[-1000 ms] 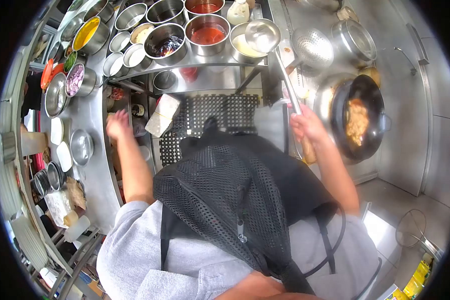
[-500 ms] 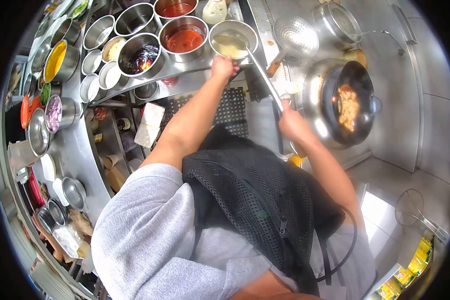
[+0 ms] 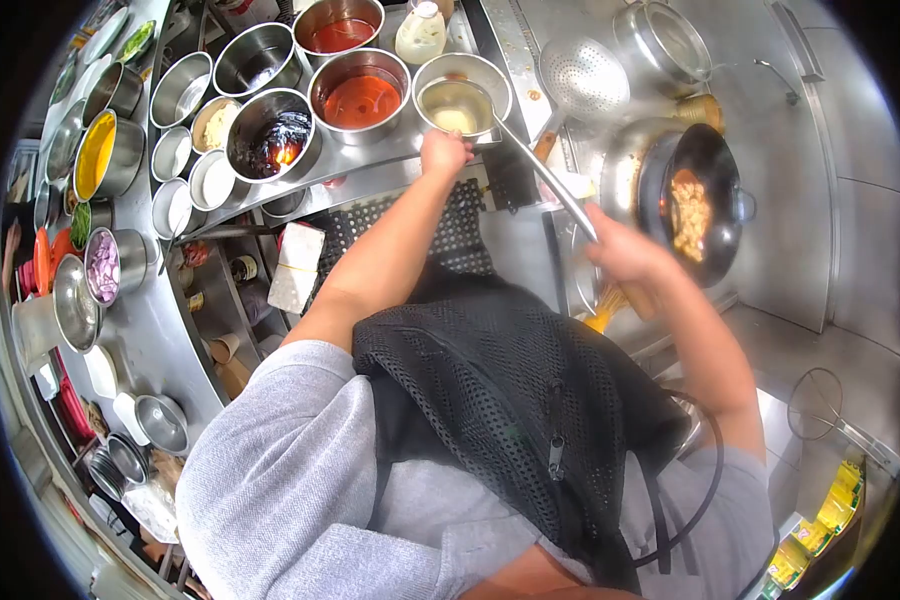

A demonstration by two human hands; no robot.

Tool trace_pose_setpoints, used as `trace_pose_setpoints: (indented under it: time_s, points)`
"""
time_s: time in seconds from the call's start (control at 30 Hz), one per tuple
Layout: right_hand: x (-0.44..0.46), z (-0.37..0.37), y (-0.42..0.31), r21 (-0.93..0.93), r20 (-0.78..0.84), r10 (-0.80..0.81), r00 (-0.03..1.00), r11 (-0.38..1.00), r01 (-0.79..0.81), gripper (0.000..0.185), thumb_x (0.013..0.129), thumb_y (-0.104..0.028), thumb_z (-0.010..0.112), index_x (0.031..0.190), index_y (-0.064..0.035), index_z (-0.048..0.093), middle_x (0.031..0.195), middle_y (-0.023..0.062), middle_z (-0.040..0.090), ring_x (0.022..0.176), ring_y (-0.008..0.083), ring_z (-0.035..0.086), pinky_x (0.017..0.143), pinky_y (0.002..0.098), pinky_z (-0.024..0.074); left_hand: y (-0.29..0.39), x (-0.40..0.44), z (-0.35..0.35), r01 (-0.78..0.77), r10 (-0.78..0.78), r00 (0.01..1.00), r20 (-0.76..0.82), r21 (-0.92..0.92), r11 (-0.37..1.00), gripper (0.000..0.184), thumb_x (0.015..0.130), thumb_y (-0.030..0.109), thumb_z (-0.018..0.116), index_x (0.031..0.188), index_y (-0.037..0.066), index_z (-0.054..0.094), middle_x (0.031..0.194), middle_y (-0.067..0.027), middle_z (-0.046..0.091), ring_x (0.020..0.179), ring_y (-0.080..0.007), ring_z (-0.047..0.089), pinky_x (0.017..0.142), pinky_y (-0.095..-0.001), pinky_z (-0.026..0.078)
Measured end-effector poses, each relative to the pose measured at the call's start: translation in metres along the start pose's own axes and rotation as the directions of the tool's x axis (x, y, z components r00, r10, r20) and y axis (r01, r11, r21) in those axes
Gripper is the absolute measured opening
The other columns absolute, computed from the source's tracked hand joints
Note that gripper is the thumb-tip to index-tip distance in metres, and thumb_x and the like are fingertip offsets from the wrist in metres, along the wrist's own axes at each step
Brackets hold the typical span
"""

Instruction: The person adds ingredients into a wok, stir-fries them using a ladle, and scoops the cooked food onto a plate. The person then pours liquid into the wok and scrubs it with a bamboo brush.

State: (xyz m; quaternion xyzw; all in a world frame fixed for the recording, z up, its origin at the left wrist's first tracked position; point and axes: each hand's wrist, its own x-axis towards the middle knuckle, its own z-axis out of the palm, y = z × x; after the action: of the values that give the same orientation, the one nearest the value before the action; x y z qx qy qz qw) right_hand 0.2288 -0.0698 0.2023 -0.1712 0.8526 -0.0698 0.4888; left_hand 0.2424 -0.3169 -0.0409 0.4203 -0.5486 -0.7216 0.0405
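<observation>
My right hand (image 3: 620,243) is closed around the long metal handle of a ladle (image 3: 545,170). The ladle's bowl, with pale yellowish liquid in it, is inside a steel pot (image 3: 503,80) on the shelf. At the near rim of that pot is my left hand (image 3: 444,152), fingers curled and gripping the edge; its fingertips are partly hidden. To the right, a black wok (image 3: 722,170) holds browned chunks of food (image 3: 690,212) and sits tilted over a larger metal wok or burner ring.
Left of the pot stand steel pots of red sauce (image 3: 355,100) and dark sauce (image 3: 273,135), plus a squat bottle (image 3: 421,35). A perforated strainer (image 3: 583,78) lies near the wok. A wire skimmer (image 3: 815,403) is at lower right. Chopped purple onion (image 3: 102,265) fills another container.
The ladle's bowl has come up into clearer view inside the pot. My right hand has shifted to the right with the handle; my left hand stays at the pot's rim.
</observation>
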Motion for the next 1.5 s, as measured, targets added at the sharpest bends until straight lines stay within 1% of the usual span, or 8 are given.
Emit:
trace_pose_setpoints:
  time_s: [0.33,0.57,0.87,1.03,1.13,1.27,1.37,1.5]
  points:
    - [-0.007,-0.024,-0.011,0.584,0.279,-0.076,0.957,0.805,-0.107,0.042,0.088,-0.005,0.05,0.129,-0.0118,0.04,0.067,0.0005,0.044,0.04,0.0048,0.038,0.036,0.0233,0.0372,0.015,-0.014,-0.004,0.005,-0.005,1.0,0.011,0.018,1.0,0.024,0.098,0.014,0.052,0.099,-0.009,0.058,0.081,-0.014,0.068,0.063,-0.0179,0.065,0.056,-0.0319,0.053]
    - [0.003,0.063,0.028,0.987,0.159,-0.411,0.897,0.089,-0.134,0.046,0.093,-0.01,0.053,0.137,-0.0095,0.038,0.066,-0.0009,0.039,0.039,0.0013,0.036,0.031,0.0181,0.0329,-0.002,-0.012,-0.011,-0.03,0.049,0.985,0.163,-0.118,0.993,0.028,0.1,0.028,0.049,0.097,0.001,0.053,0.085,-0.0083,0.066,0.065,-0.0149,0.063,0.052,-0.0273,0.049]
    - [-0.07,0.119,0.067,0.864,-0.356,-0.372,0.858,-0.48,0.151,0.053,0.095,-0.015,0.051,0.143,-0.008,0.03,0.067,0.0002,0.039,0.036,0.0015,0.036,0.029,0.0181,0.0335,-0.006,-0.055,0.061,-0.087,0.046,0.845,0.532,0.053,0.995,0.019,0.1,0.023,0.051,0.1,0.004,0.056,0.088,-0.0059,0.063,0.071,-0.0132,0.061,0.06,-0.0262,0.051]
    - [-0.11,0.118,0.114,0.667,-0.629,-0.131,0.766,-0.597,0.446,0.046,0.097,-0.013,0.047,0.141,-0.0085,0.034,0.067,-0.0012,0.04,0.038,0.0026,0.037,0.033,0.019,0.0341,-0.014,-0.032,0.14,-0.673,0.379,0.612,0.694,0.205,0.711,0.026,0.092,0.015,0.06,0.112,0.0,0.055,0.1,-0.0065,0.062,0.088,-0.0129,0.059,0.072,-0.0272,0.052]
    - [-0.119,0.087,0.122,0.716,-0.464,0.267,0.845,-0.449,0.535,0.037,0.097,-0.012,0.046,0.134,-0.0082,0.041,0.068,-0.0017,0.04,0.043,0.0023,0.038,0.036,0.0187,0.0328,-0.016,-0.034,0.181,-0.779,0.354,0.604,0.714,0.436,0.45,0.057,0.083,0.018,0.07,0.129,-0.003,0.045,0.118,-0.0194,0.058,0.105,-0.0277,0.058,0.091,-0.0369,0.047]
    - [-0.086,0.082,0.242,0.394,-0.603,0.005,0.798,-0.867,0.304,0.031,0.094,-0.008,0.047,0.125,-0.0096,0.047,0.07,-0.0019,0.043,0.045,0.0039,0.037,0.04,0.0229,0.0339,-0.037,-0.019,0.217,-0.821,0.189,0.564,0.804,0.519,0.239,0.075,0.074,0.028,0.076,0.132,0.0,0.04,0.122,-0.0269,0.056,0.115,-0.0413,0.054,0.098,-0.0446,0.042]
    - [-0.09,0.055,0.216,0.563,-0.39,0.449,0.804,-0.575,0.594,0.028,0.094,-0.007,0.048,0.122,-0.0073,0.048,0.069,-0.0031,0.043,0.046,0.0025,0.037,0.04,0.0211,0.032,-0.038,-0.046,0.229,-0.824,0.119,0.557,0.822,0.565,-0.041,0.061,0.074,0.032,0.075,0.123,0.01,0.046,0.112,-0.0224,0.06,0.106,-0.0411,0.057,0.093,-0.0501,0.043]
    - [-0.088,0.067,0.308,0.339,-0.555,0.096,0.826,-0.881,0.331,0.025,0.093,-0.006,0.05,0.118,-0.0083,0.047,0.065,-0.0026,0.042,0.046,0.0059,0.037,0.043,0.0246,0.0342,-0.054,-0.012,0.235,-0.823,0.159,0.554,0.817,0.567,-0.043,0.057,0.074,0.028,0.074,0.122,0.013,0.049,0.106,-0.02,0.063,0.103,-0.039,0.059,0.09,-0.0496,0.044]
